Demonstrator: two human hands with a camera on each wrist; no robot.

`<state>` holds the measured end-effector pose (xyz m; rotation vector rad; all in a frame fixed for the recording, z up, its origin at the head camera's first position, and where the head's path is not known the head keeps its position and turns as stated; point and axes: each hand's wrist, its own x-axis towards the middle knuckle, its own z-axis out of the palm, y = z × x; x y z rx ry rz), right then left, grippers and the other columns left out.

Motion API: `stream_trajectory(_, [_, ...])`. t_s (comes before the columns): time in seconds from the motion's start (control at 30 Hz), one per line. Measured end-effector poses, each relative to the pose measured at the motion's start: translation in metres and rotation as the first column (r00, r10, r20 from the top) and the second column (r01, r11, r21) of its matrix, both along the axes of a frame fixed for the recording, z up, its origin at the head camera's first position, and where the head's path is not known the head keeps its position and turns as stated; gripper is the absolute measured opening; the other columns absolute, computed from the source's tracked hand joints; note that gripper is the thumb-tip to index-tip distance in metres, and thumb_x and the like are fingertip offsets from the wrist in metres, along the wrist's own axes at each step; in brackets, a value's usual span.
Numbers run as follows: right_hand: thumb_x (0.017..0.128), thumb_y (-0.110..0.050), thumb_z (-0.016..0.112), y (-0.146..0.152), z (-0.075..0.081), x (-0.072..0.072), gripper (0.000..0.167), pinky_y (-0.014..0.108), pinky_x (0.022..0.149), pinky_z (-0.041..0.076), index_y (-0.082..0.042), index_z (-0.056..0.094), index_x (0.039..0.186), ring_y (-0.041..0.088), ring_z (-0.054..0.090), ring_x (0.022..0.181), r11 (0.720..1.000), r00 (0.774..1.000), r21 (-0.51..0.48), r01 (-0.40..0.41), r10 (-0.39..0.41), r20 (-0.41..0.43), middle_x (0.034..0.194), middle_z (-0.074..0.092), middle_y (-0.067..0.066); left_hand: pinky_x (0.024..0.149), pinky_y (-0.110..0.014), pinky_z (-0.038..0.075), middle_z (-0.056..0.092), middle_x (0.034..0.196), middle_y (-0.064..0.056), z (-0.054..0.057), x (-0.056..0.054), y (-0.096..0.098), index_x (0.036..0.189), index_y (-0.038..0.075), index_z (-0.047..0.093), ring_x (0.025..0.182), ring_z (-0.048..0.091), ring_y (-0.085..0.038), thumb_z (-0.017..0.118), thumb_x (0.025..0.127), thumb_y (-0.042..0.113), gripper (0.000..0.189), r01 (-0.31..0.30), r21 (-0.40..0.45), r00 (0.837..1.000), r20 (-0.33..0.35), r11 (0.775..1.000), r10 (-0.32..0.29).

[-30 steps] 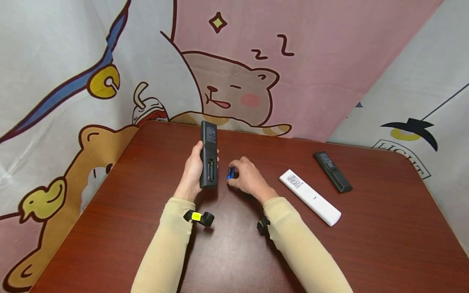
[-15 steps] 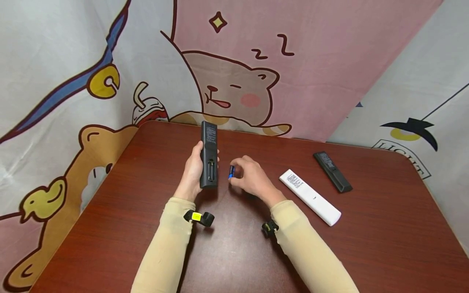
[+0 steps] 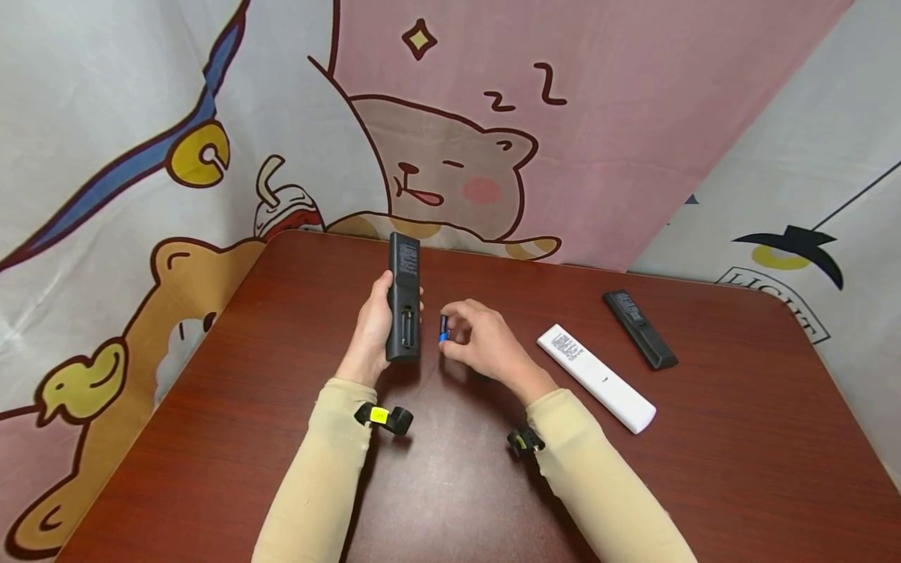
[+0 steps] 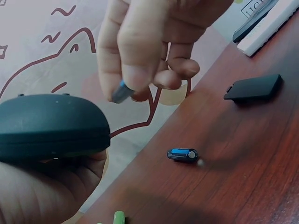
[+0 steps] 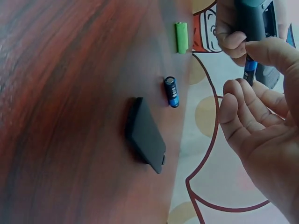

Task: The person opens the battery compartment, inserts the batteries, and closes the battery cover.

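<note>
My left hand (image 3: pixel 371 328) grips a black remote control (image 3: pixel 404 270) above the table, its back towards me and its battery compartment (image 3: pixel 407 327) uncovered. Whether anything lies in the compartment I cannot tell. Just right of the remote, my right hand (image 3: pixel 486 340) pinches a blue and black battery (image 3: pixel 444 328) between thumb and fingertip, apart from the remote. On the table below lie another blue and black battery (image 5: pixel 171 92), a green battery (image 5: pixel 181 37) and a black battery cover (image 5: pixel 145 135); the head view does not show these.
To the right on the brown table (image 3: pixel 732 438) lie a white remote (image 3: pixel 597 379) and a second black remote (image 3: pixel 639 329), both back side up. A printed cloth (image 3: pixel 598 156) hangs behind the table's far edge.
My right hand has shifted slightly right, its wrist and forearm swinging further that way, with the battery still pinched. The left hand and its remote have stayed nearly still.
</note>
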<state>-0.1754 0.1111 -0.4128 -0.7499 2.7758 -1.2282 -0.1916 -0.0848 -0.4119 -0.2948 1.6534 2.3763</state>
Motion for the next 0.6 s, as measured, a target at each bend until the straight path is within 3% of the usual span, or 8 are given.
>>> stream_trajectory(0.17, [0.083, -0.004, 0.081, -0.0013, 0.0037, 0.0026, 0.044, 0.032, 0.075, 0.054, 0.002, 0.065, 0.123, 0.019, 0.066, 0.083, 0.998, 0.999, -0.043, -0.037, 0.036, -0.020, 0.103, 0.066, 0.016, 0.075, -0.028, 0.050, 0.057, 0.124, -0.008, -0.0007, -0.0006, 0.0014, 0.150, 0.013, 0.046, 0.105, 0.055, -0.027, 0.029, 0.110, 0.054, 0.060, 0.002, -0.005, 1.000, -0.004, 1.000, -0.002])
stream_trajectory(0.4, [0.081, 0.000, 0.080, -0.0031, 0.0053, 0.0050, 0.043, 0.030, 0.070, 0.055, 0.002, 0.066, 0.121, 0.020, 0.066, 0.080, 0.992, 0.995, -0.101, -0.070, 0.063, -0.074, 0.099, 0.065, 0.015, 0.074, -0.028, 0.050, 0.052, 0.137, -0.018, -0.0006, -0.0016, 0.0032, 0.151, 0.012, 0.045, 0.102, 0.055, -0.025, 0.028, 0.110, 0.053, 0.061, 0.007, -0.003, 1.000, -0.010, 1.000, -0.007])
stream_trajectory(0.6, [0.081, 0.000, 0.079, -0.0061, 0.0067, 0.0072, 0.043, 0.030, 0.069, 0.055, 0.002, 0.067, 0.123, 0.019, 0.065, 0.080, 0.985, 0.993, -0.146, -0.088, 0.076, -0.086, 0.098, 0.065, 0.013, 0.074, -0.027, 0.050, 0.055, 0.125, -0.010, -0.0014, -0.0016, 0.0044, 0.150, 0.011, 0.045, 0.098, 0.056, -0.021, 0.027, 0.110, 0.053, 0.061, 0.019, 0.002, 1.000, -0.011, 1.000, -0.019])
